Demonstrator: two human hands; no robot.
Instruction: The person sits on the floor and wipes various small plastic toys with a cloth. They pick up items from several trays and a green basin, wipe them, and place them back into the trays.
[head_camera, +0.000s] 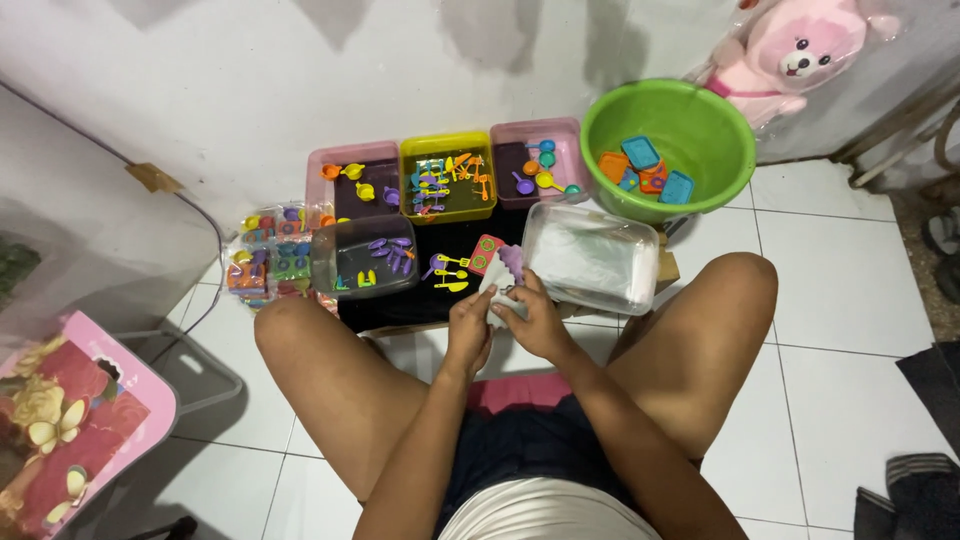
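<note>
Our left hand (468, 325) and right hand (530, 318) together pinch a small white bag (497, 290), thin and crinkly, its long axis pointing away from us, above a black board (420, 300). Beside it lie a clear box (592, 258), 3 toy trays (447, 178) and a round green basin (668, 150).

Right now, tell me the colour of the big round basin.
Bright green basin, best seen in the head view; it holds blue and orange toy pieces.

A home: white tiled floor (840, 300), pink plush toy (800, 50), green basin (668, 150).
</note>
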